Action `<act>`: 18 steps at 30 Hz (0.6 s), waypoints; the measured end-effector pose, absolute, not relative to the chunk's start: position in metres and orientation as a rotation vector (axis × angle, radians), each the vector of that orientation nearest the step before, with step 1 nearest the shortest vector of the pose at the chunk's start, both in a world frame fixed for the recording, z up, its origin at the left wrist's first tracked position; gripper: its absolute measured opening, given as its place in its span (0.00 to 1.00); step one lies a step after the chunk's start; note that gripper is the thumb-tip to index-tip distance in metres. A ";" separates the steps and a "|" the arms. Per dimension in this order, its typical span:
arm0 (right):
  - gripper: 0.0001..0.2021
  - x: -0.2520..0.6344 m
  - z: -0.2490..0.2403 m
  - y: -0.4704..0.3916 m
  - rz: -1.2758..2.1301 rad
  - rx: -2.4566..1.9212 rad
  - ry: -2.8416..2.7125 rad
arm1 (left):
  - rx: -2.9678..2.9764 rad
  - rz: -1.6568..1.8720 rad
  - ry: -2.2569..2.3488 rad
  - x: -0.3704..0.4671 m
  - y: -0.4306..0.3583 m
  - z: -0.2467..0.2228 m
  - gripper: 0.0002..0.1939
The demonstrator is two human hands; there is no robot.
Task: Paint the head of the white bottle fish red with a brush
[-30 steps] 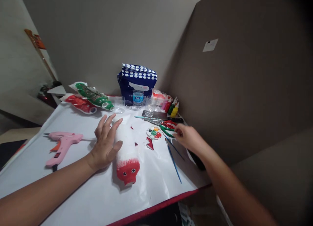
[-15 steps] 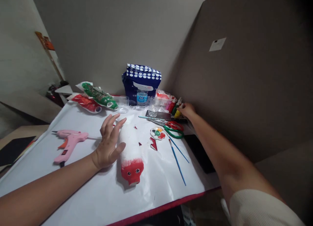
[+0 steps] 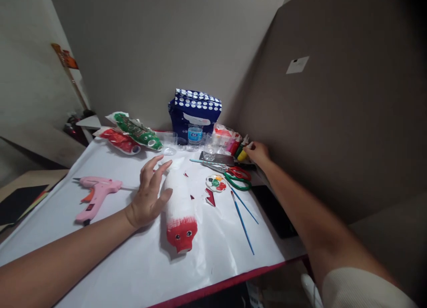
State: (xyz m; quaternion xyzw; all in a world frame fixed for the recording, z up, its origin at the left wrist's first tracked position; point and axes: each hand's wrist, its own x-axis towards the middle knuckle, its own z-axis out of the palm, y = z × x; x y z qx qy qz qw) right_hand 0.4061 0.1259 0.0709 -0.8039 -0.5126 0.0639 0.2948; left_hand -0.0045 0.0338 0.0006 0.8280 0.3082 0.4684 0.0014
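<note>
A white fish-shaped craft body [image 3: 180,194] lies lengthwise on the white-covered table, its near end painted red with two eyes. My left hand [image 3: 151,192], fingers spread, rests against its left side and grips nothing. At the back right, my right hand [image 3: 258,153] has its fingers closed at the pale nozzle of a yellow paint bottle [image 3: 242,155]. That bottle leans beside a green paint bottle [image 3: 240,147] and a red one [image 3: 234,145]. A flower-shaped palette [image 3: 216,183] with several paint colours sits right of the fish body.
A pink glue gun [image 3: 98,194] lies left. Scissors [image 3: 237,180], a paintbrush [image 3: 243,222] and a black tablet-like slab [image 3: 274,210] lie right. Behind are clear cups [image 3: 170,143], a blue bag [image 3: 195,114], a green fish [image 3: 136,131] and a red fish [image 3: 119,140]. A wall [image 3: 333,121] borders the right.
The view has shifted slightly. My right hand stays at the yellow bottle with its fingers nearly unmoved; my left hand keeps its place beside the fish body.
</note>
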 end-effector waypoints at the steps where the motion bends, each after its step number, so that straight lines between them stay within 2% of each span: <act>1: 0.19 0.405 0.074 0.123 0.176 -2.108 -1.353 | 2.602 1.508 0.972 -0.005 0.034 0.002 0.27; 7: 0.19 0.392 0.090 0.101 0.308 -1.855 -1.312 | 2.735 1.754 0.808 -0.009 0.035 0.024 0.05; 12: 0.14 0.359 0.092 0.062 0.583 -1.587 -1.399 | 2.884 1.688 0.642 -0.008 0.030 0.041 0.06; 18: 0.23 0.292 0.097 -0.017 0.876 -1.242 -1.567 | 2.896 1.659 0.517 0.000 0.002 0.060 0.11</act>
